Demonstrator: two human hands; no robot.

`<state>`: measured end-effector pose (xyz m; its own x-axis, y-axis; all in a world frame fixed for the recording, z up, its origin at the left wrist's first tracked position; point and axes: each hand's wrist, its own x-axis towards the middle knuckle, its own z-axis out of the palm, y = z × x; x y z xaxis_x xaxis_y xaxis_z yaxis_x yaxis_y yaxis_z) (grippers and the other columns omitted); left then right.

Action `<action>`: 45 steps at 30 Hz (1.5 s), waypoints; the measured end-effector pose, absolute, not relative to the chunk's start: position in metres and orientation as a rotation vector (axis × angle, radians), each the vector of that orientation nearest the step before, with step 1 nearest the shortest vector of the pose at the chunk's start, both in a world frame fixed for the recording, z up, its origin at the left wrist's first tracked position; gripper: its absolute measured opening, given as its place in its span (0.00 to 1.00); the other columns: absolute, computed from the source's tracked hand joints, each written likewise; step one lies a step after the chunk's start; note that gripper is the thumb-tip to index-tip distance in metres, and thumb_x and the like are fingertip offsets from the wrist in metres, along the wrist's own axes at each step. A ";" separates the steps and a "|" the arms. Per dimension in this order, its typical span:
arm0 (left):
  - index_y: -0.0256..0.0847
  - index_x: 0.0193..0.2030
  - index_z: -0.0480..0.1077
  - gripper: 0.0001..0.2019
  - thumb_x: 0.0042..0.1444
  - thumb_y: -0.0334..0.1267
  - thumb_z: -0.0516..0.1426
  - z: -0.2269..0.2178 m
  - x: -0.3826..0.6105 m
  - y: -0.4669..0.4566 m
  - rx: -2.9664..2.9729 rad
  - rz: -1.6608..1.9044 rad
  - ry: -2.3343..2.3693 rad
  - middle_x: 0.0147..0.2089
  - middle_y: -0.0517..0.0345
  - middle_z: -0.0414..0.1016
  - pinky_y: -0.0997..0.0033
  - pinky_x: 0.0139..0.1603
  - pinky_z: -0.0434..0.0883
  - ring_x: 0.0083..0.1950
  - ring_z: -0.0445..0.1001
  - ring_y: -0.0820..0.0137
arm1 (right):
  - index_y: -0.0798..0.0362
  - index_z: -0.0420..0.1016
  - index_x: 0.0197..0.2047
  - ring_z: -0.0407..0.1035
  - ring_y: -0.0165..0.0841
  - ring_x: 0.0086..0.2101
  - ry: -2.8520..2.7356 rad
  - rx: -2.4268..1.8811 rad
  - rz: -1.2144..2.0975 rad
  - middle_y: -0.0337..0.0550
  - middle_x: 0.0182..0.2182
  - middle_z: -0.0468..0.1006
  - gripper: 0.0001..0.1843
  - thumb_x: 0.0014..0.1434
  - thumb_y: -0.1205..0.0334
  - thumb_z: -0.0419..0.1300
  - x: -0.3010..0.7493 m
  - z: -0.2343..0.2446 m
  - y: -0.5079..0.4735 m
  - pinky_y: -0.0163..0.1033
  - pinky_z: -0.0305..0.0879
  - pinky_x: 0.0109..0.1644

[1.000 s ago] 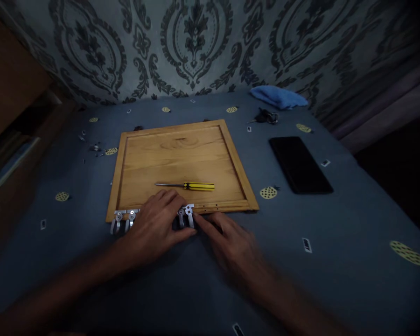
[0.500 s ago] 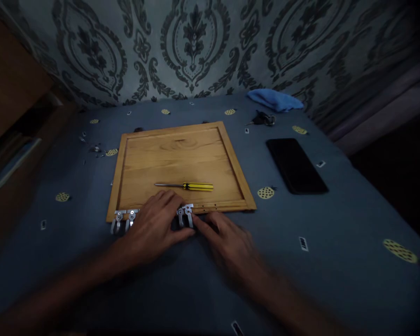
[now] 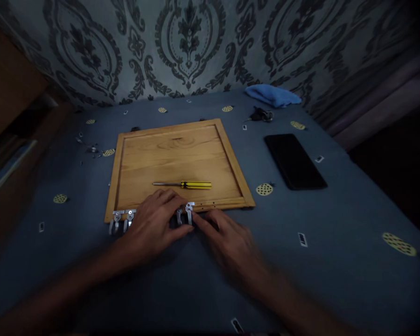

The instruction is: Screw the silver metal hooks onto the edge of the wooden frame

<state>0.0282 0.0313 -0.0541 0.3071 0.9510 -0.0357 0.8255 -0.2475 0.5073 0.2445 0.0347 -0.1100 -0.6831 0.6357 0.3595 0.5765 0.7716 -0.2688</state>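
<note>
A framed wooden board [image 3: 175, 154] lies flat. Silvery metal hooks [image 3: 129, 218] are set along its near edge at the left. My left hand [image 3: 156, 217] arches over that edge, its thumb and fingers closed around another metal hook [image 3: 189, 213] near the middle; the left palm hides part of the row. My right hand [image 3: 231, 238] comes in from the right, its fingertips pressed against the same hook, other fingers curled. Just beyond my left hand, a screwdriver [image 3: 182, 185] with a yellow-and-black handle rests on the board, tip to the left.
Small metal bits [image 3: 93, 149] lie left of the board. To the right are a black phone-like slab [image 3: 296, 161], keys [image 3: 261, 115] and a blue cloth [image 3: 273, 95]. A patterned wall stands behind, and a wooden cabinet [image 3: 14, 79] is at the left.
The view has shifted slightly. The hook between my hands has turned or moved a little, standing farther from its neighbour. Both hands stay at the board's near edge.
</note>
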 end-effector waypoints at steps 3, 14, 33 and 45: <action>0.45 0.50 0.75 0.14 0.58 0.43 0.66 -0.054 0.028 0.033 2.144 0.384 1.564 0.49 0.54 0.77 0.56 0.51 0.72 0.52 0.74 0.56 | 0.57 0.70 0.63 0.73 0.37 0.36 -2.499 -0.894 0.161 0.50 0.39 0.78 0.23 0.67 0.74 0.50 0.244 -0.110 0.034 0.38 0.73 0.33; 0.44 0.49 0.76 0.14 0.56 0.41 0.67 -0.062 0.027 0.033 2.099 0.454 1.563 0.49 0.54 0.77 0.55 0.53 0.71 0.51 0.74 0.57 | 0.58 0.70 0.62 0.73 0.36 0.35 -2.484 -0.883 0.174 0.48 0.37 0.77 0.23 0.67 0.75 0.49 0.244 -0.107 0.034 0.39 0.74 0.34; 0.42 0.44 0.74 0.14 0.55 0.43 0.69 -0.057 0.031 0.034 2.090 0.408 1.601 0.48 0.54 0.77 0.56 0.51 0.70 0.51 0.73 0.56 | 0.58 0.71 0.61 0.74 0.36 0.36 -2.475 -0.892 0.210 0.49 0.37 0.77 0.21 0.68 0.74 0.50 0.245 -0.105 0.034 0.38 0.74 0.35; 0.42 0.47 0.74 0.14 0.57 0.45 0.67 -0.061 0.029 0.032 2.111 0.440 1.564 0.49 0.53 0.77 0.55 0.52 0.71 0.51 0.73 0.57 | 0.58 0.72 0.59 0.72 0.34 0.34 -2.429 -0.913 0.096 0.47 0.35 0.77 0.20 0.71 0.73 0.45 0.243 -0.106 0.034 0.36 0.70 0.33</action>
